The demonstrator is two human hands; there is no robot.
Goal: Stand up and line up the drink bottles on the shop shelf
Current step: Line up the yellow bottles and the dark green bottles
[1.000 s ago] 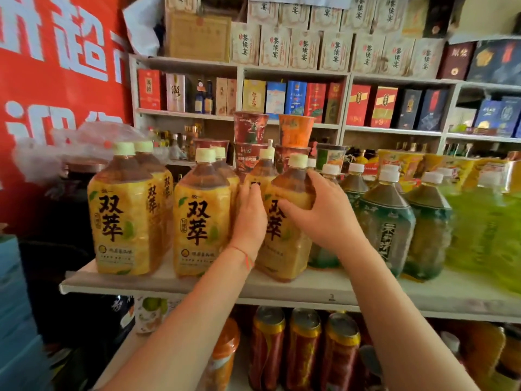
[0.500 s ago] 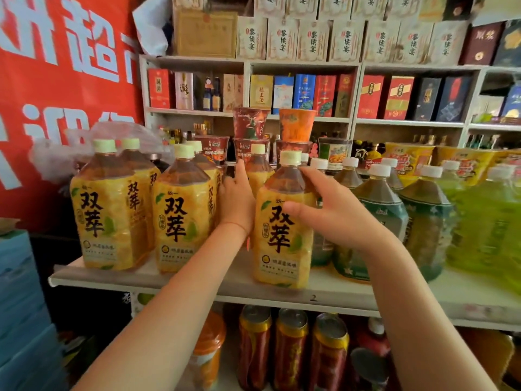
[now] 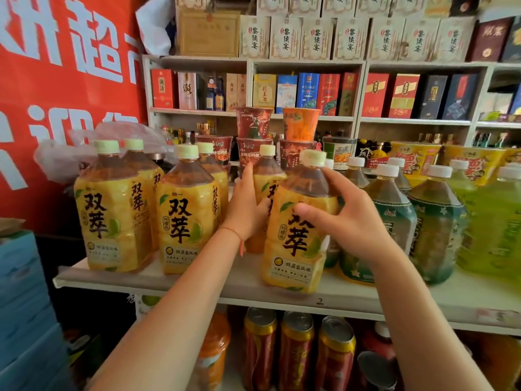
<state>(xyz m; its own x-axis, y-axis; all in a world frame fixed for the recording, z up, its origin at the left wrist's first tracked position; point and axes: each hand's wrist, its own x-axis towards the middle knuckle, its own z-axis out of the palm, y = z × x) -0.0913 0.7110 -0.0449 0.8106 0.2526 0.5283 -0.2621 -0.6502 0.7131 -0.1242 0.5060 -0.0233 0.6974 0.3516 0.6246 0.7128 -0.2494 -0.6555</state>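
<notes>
I hold the front bottle (image 3: 298, 230) upright at the shelf (image 3: 366, 299) edge, ahead of its row: right hand (image 3: 349, 221) wrapped on its shoulder, thumb across the label, left hand (image 3: 248, 213) flat against its far side, presumably to steady it while aligning. The bottle is clear ribbed plastic with a glossy yellow sleeve and pale screw cap. Two matching bottles (image 3: 186, 210) stand left; green-labelled bottles (image 3: 434, 230) stand right.
</notes>
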